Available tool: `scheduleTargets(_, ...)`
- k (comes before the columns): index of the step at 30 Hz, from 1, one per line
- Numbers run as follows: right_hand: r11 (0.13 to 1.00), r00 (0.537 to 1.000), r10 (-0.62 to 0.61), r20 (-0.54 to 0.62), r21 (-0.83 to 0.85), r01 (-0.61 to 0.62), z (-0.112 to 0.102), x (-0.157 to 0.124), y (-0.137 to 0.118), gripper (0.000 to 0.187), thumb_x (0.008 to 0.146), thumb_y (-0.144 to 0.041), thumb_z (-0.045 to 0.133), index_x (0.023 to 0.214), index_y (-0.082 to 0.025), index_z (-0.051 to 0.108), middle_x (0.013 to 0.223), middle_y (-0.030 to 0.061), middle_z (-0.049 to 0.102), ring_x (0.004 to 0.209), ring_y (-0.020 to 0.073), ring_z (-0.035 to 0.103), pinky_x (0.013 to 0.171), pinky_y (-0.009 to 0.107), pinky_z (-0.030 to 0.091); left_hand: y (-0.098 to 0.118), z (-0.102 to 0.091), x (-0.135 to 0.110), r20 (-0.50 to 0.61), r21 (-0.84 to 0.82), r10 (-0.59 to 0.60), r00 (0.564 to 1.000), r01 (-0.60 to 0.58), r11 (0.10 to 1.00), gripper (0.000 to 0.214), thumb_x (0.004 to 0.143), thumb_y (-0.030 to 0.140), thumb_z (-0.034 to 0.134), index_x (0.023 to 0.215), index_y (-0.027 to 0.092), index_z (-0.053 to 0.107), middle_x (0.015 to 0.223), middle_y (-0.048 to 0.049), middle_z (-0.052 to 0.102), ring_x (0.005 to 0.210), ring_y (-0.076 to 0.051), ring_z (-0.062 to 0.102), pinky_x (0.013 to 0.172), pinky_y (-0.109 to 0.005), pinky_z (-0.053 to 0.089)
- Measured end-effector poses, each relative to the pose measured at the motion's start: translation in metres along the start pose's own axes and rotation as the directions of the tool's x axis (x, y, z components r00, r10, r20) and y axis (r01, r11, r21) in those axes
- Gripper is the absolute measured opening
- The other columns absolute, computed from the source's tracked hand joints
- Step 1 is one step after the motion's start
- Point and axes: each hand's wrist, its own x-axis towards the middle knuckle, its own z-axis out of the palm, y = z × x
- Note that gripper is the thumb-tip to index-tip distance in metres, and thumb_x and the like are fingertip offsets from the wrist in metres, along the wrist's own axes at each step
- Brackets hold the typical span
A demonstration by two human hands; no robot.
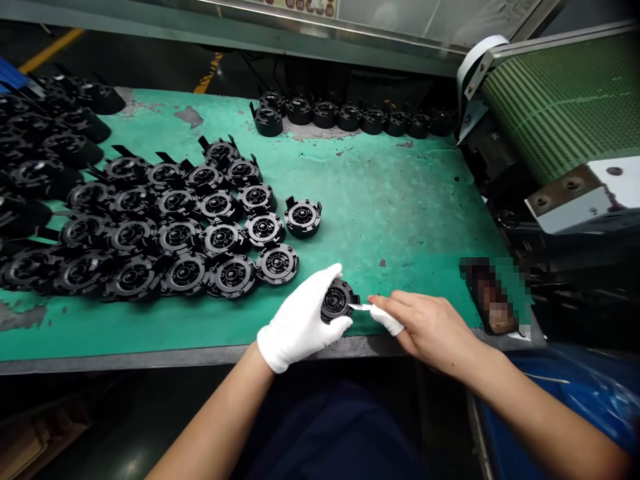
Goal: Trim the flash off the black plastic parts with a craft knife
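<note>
My left hand (303, 323), in a white glove, curls around a round black plastic part (337, 299) near the table's front edge. The part's ribbed, ringed face is turned up toward me. My right hand (427, 323) is bare except for a white covering on the thumb. Between its thumb and fingers it pinches a small thin blade (360, 307), whose tip meets the right rim of the part. The blade's handle is hidden in the hand. Left of my hands, a similar black part (303, 217) stands beside rows of the same kind (230, 275).
Several darker round parts (325, 115) line the back edge of the green tabletop (390, 200). More black parts (75, 147) crowd the left end. A green mesh conveyor (565, 93) rises at the right. A phone-like object (495, 300), partly blurred out, lies at the front right.
</note>
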Motion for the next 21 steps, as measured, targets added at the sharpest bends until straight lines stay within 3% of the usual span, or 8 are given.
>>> scheduleTargets(3, 0.978, 0.989, 0.138, -0.048, -0.150, -0.144, -0.003, 0.000, 0.027, 0.051, 0.089, -0.016, 0.053, 0.138, -0.028, 0.061, 0.101, 0.0048, 0.075, 0.078, 0.0219, 0.070, 0.060, 0.030, 0.049, 0.002, 0.000, -0.001, 0.007, 0.000, -0.001, 1.000, 0.001, 1.000, 0.082, 0.081, 0.032, 0.071, 0.153, 0.020, 0.033, 0.153, -0.0126, 0.049, 0.143, -0.030, 0.048, 0.121, -0.048, 0.041)
scheduleTargets(6, 0.895, 0.927, 0.339, -0.158, -0.248, -0.370, -0.007, -0.005, 0.062, 0.043, 0.090, -0.020, 0.053, 0.130, -0.025, 0.068, 0.105, 0.0074, 0.077, 0.068, 0.0234, 0.071, 0.051, 0.032, 0.047, 0.002, -0.003, 0.000, 0.045, -0.008, -0.004, 0.999, 0.005, 1.000, 0.086, 0.081, 0.029, 0.070, 0.156, 0.022, 0.029, 0.155, -0.0109, 0.048, 0.144, -0.029, 0.047, 0.123, -0.048, 0.039)
scheduleTargets(10, 0.981, 0.971, 0.184, -0.153, -0.032, -0.191, -0.005, -0.011, 0.067, 0.044, 0.091, -0.019, 0.049, 0.131, -0.024, 0.066, 0.123, 0.0063, 0.074, 0.100, 0.0264, 0.073, 0.079, 0.037, 0.059, 0.002, -0.014, 0.006, 0.166, -0.062, 0.056, 0.985, -0.047, 0.997, 0.091, 0.081, 0.024, 0.069, 0.159, 0.028, 0.023, 0.163, -0.0052, 0.036, 0.149, -0.027, 0.040, 0.124, -0.045, 0.037)
scheduleTargets(12, 0.989, 0.982, 0.121, -0.144, 0.102, -0.107, -0.001, -0.012, 0.055, 0.044, 0.092, -0.018, 0.047, 0.132, -0.023, 0.066, 0.125, 0.0058, 0.073, 0.105, 0.0247, 0.072, 0.088, 0.037, 0.059, 0.002, -0.022, 0.010, 0.205, -0.095, 0.124, 0.971, -0.106, 0.990, 0.077, 0.089, 0.020, 0.062, 0.157, 0.031, 0.028, 0.163, 0.0001, 0.035, 0.149, -0.023, 0.039, 0.125, -0.042, 0.035)
scheduleTargets(14, 0.979, 0.980, 0.128, -0.150, 0.176, -0.101, 0.003, -0.012, 0.045, 0.045, 0.092, -0.016, 0.046, 0.131, -0.022, 0.066, 0.125, 0.0060, 0.073, 0.107, 0.0240, 0.071, 0.091, 0.037, 0.058, 0.003, -0.028, 0.009, 0.082, -0.110, 0.130, 0.988, -0.121, 0.987, 0.058, 0.097, 0.020, 0.051, 0.153, 0.032, 0.039, 0.160, 0.0021, 0.042, 0.147, -0.019, 0.043, 0.126, -0.039, 0.035)
scheduleTargets(16, 0.969, 0.974, 0.157, -0.164, 0.218, -0.119, 0.005, -0.013, 0.042, 0.045, 0.091, -0.015, 0.045, 0.130, -0.022, 0.067, 0.126, 0.0060, 0.073, 0.109, 0.0238, 0.071, 0.091, 0.037, 0.058, 0.007, -0.027, 0.003, -0.113, -0.109, 0.050, 0.992, -0.062, 0.992, 0.050, 0.100, 0.029, 0.052, 0.150, 0.030, 0.043, 0.157, -0.0010, 0.047, 0.145, -0.019, 0.045, 0.125, -0.039, 0.035)
scheduleTargets(18, 0.962, 0.977, 0.144, -0.157, 0.255, -0.100, 0.005, -0.012, 0.043, 0.045, 0.091, -0.015, 0.045, 0.130, -0.024, 0.067, 0.124, 0.0051, 0.074, 0.108, 0.0229, 0.071, 0.090, 0.035, 0.057, 0.011, -0.018, -0.004, -0.191, -0.099, -0.026, 0.981, 0.007, 0.995, 0.078, 0.089, 0.048, 0.070, 0.154, 0.026, 0.034, 0.160, -0.0078, 0.042, 0.148, -0.027, 0.041, 0.125, -0.045, 0.035)
scheduleTargets(21, 0.961, 0.994, 0.049, -0.100, 0.276, -0.019, 0.000, -0.006, 0.041, 0.040, 0.097, -0.023, 0.047, 0.132, -0.027, 0.067, 0.114, 0.0040, 0.076, 0.097, 0.0206, 0.073, 0.083, 0.031, 0.057, 0.018, 0.007, -0.010, -0.170, -0.048, -0.080, 0.982, 0.072, 0.996, 0.122, 0.066, 0.064, 0.084, 0.159, 0.022, 0.018, 0.163, -0.0171, 0.033, 0.150, -0.037, 0.034, 0.124, -0.054, 0.034)
